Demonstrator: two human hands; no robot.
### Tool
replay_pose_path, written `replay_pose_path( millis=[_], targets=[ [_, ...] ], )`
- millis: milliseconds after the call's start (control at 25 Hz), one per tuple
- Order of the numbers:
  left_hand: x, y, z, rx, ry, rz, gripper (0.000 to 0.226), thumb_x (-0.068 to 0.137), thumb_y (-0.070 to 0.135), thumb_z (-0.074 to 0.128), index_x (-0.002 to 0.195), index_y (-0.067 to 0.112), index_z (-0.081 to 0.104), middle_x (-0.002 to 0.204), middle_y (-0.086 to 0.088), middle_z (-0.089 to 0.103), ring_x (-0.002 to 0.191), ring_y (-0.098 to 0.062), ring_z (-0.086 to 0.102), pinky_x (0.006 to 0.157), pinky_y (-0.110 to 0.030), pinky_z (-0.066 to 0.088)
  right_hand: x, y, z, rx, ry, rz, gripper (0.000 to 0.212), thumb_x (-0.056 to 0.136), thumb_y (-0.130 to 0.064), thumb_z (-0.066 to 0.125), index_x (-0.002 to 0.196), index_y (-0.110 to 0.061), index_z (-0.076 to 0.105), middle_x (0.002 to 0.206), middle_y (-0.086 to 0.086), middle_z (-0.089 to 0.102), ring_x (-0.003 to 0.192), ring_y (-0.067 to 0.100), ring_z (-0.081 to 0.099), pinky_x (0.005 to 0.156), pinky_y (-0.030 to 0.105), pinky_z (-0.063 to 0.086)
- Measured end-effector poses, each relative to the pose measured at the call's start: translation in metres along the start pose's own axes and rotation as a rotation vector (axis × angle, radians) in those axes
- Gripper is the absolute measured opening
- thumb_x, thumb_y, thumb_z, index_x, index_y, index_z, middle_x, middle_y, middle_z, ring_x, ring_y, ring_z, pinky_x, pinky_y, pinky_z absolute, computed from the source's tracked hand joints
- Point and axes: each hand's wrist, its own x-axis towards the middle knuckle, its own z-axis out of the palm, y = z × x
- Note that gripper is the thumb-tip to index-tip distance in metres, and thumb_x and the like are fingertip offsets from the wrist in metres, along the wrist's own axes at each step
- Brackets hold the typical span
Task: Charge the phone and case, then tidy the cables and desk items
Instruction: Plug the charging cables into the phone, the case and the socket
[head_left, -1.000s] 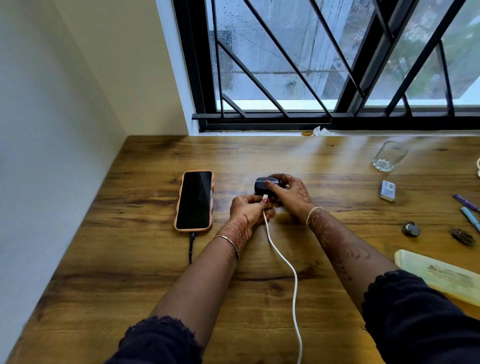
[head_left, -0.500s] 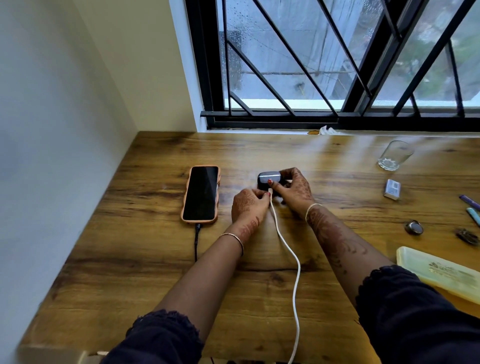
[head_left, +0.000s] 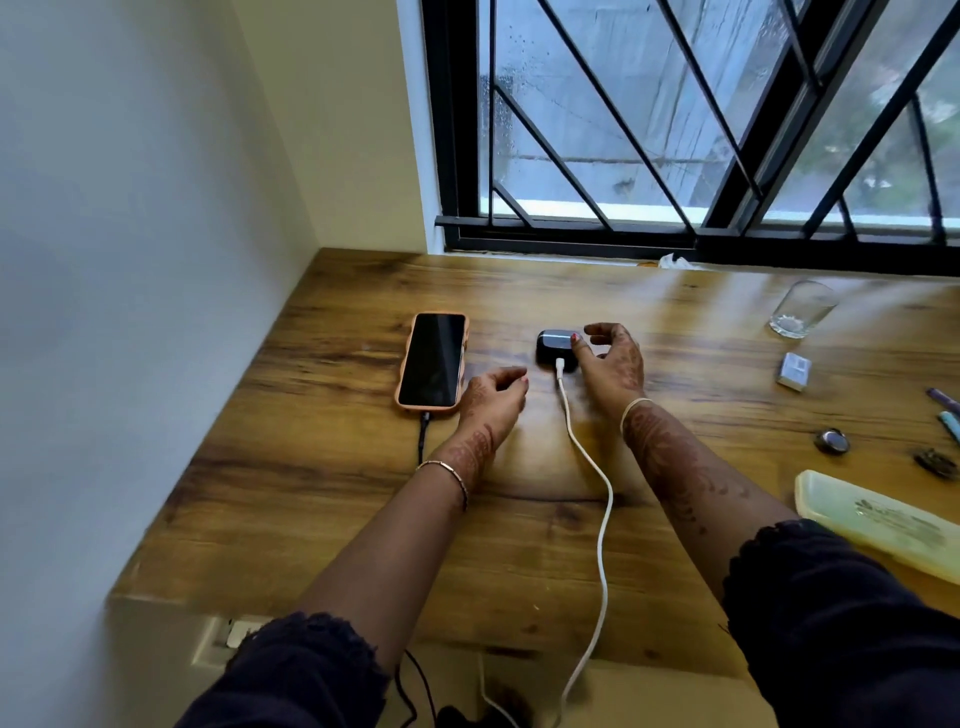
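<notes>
Left hand (head_left: 493, 395) now off white cable (head_left: 597, 478), parked between phone (head_left: 432, 359) and case (head_left: 553, 345), my fingers (head_left: 511, 375) loose, empty. Right hand (head_left: 610, 364) spread, thumb touching plugged-in case on tabletop (head_left: 337, 493). Lift off gently, don't yank plug.

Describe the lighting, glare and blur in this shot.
Head view: daylight from the window glares in pale streaks on the far desk near the glass; the left hand looks slightly motion-blurred; the wide-angle lens skews the bars.
</notes>
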Motion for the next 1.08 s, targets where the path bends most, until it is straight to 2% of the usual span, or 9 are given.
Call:
replay_pose_path(
  millis=[120, 320, 440, 600, 720, 880, 920, 1000, 1080],
  targets=[
    [-0.022, 0.002, -0.021, -0.047, 0.035, 0.037, 0.017, 0.093, 0.013, 0.057, 0.107, 0.012, 0.066, 0.096, -0.003, 0.067, 0.077, -0.01, 0.06, 0.066, -0.021, 0.051, -0.033, -0.018, 0.006, 0.09, 0.055, 0.012, 0.015, 0.09, -0.025, 0.06, 0.098, -0.014, 0.061, 0.109, 0.008, 0.066, 0.098, 0.023, 0.061, 0.087, 0.03, 0.047],
    [-0.075, -0.009, -0.072, -0.077, 0.019, 0.073, 0.015, 0.095, 0.01, 0.052, 0.105, 0.009, 0.064, 0.087, -0.002, 0.066, 0.068, -0.009, 0.058, 0.058, -0.018, 0.047, -0.117, -0.048, 0.033, 0.179, -0.041, 0.0, 0.03, 0.093, -0.034, 0.054, 0.07, -0.016, 0.061, 0.076, 0.003, 0.065, 0.078, 0.022, 0.062, 0.079, 0.037, 0.05],
    [-0.116, -0.025, -0.119, -0.064, 0.027, 0.079, 0.011, 0.093, 0.019, 0.057, 0.086, 0.016, 0.065, 0.074, 0.001, 0.065, 0.054, -0.009, 0.051, 0.041, -0.013, 0.037, -0.18, -0.064, 0.054, 0.17, -0.08, -0.046, 0.035, 0.093, -0.034, 0.051, 0.06, -0.024, 0.055, 0.07, 0.002, 0.065, 0.073, 0.022, 0.064, 0.072, 0.036, 0.05],
    [-0.175, -0.068, -0.187, -0.09, 0.16, -0.03, 0.021, 0.087, 0.033, 0.064, 0.07, 0.02, 0.07, 0.062, 0.006, 0.063, 0.051, -0.007, 0.05, 0.048, -0.019, 0.039, -0.267, -0.069, 0.088, 0.159, -0.203, -0.071, 0.031, 0.094, -0.037, 0.051, 0.07, -0.02, 0.06, 0.07, 0.003, 0.068, 0.063, 0.017, 0.066, 0.063, 0.032, 0.053],
    [-0.209, -0.113, -0.224, -0.201, 0.281, -0.117, 0.024, 0.084, 0.029, 0.066, 0.064, 0.016, 0.067, 0.061, 0.004, 0.063, 0.054, -0.01, 0.054, 0.051, -0.02, 0.044, -0.323, -0.062, 0.118, 0.028, -0.311, -0.126, 0.032, 0.093, -0.043, 0.051, 0.07, -0.023, 0.061, 0.072, -0.002, 0.066, 0.068, 0.012, 0.063, 0.067, 0.027, 0.05],
    [-0.232, -0.175, -0.258, -0.23, 0.382, -0.284, 0.021, 0.087, 0.026, 0.06, 0.073, 0.012, 0.067, 0.073, -0.008, 0.063, 0.053, -0.017, 0.048, 0.053, -0.023, 0.037, -0.378, -0.045, 0.148, -0.185, -0.436, -0.452, 0.021, 0.092, -0.047, 0.046, 0.078, -0.034, 0.056, 0.075, -0.017, 0.056, 0.069, -0.003, 0.054, 0.063, 0.009, 0.042],
    [-0.233, -0.191, -0.265, -0.267, 0.399, -0.347, 0.02, 0.087, 0.026, 0.059, 0.079, 0.009, 0.068, 0.074, -0.009, 0.063, 0.055, -0.019, 0.049, 0.054, -0.025, 0.038, -0.389, -0.037, 0.159, -0.232, -0.507, -0.525, 0.019, 0.092, -0.044, 0.045, 0.083, -0.032, 0.057, 0.079, -0.017, 0.056, 0.071, -0.003, 0.053, 0.066, 0.011, 0.046],
    [-0.226, -0.216, -0.278, -0.381, 0.414, -0.452, 0.018, 0.091, 0.022, 0.055, 0.087, 0.008, 0.066, 0.077, -0.009, 0.064, 0.062, -0.023, 0.053, 0.058, -0.027, 0.043, -0.403, -0.013, 0.181, -0.349, -0.618, -0.57, 0.02, 0.094, -0.031, 0.046, 0.102, -0.022, 0.062, 0.099, -0.004, 0.062, 0.087, 0.007, 0.057, 0.083, 0.023, 0.049],
    [-0.21, -0.234, -0.285, -0.481, 0.398, -0.522, 0.014, 0.096, 0.018, 0.048, 0.096, 0.01, 0.06, 0.082, -0.006, 0.062, 0.069, -0.023, 0.056, 0.063, -0.03, 0.046, -0.4, 0.011, 0.203, -0.489, -0.737, -0.488, 0.037, 0.095, -0.024, 0.042, 0.129, -0.015, 0.051, 0.132, 0.007, 0.055, 0.118, 0.022, 0.052, 0.102, 0.029, 0.038]
  ],
)
